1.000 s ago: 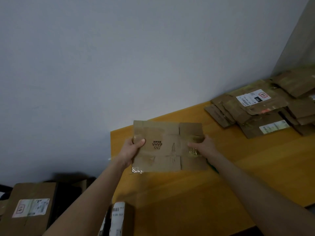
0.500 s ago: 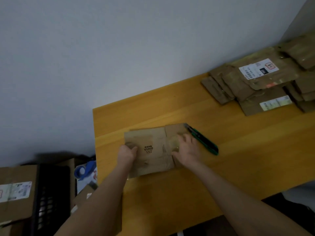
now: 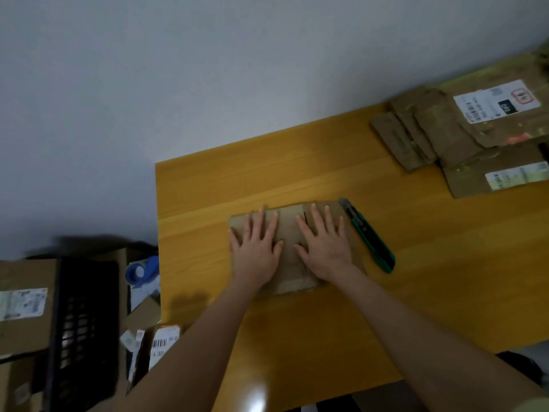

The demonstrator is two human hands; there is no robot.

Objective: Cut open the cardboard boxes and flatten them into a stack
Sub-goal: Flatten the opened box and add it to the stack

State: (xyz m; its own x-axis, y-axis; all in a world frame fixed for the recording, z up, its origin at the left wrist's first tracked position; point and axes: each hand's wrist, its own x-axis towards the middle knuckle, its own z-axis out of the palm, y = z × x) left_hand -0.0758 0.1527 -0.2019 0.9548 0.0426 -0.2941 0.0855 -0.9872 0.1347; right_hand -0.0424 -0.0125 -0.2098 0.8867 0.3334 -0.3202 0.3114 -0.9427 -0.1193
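flat box [image 3: 289, 233] on table [image 3: 416, 278], pinned under both palms: left hand [image 3: 255, 251] and right hand [image 3: 325, 245] spread side by side, fingers straight, clasping nothing. probably light, thin, springy at the folds; best lifted by opposite edges. knife [image 3: 370, 236] just beside, stack [image 3: 463, 144] well apart.

A single view, taken from the person's head, faces forward and steeply down onto a wooden table [image 3: 416, 263]. It is near: the forearms come in from the bottom of the frame, and the left hand [image 3: 255, 251] and right hand [image 3: 323, 248] lie about mid-frame. The table's far left corner sits left of centre; its right end runs out of frame. A grey wall [image 3: 178, 69] fills the upper half. The view seems slightly rolled, since the table's far edge climbs rightward.
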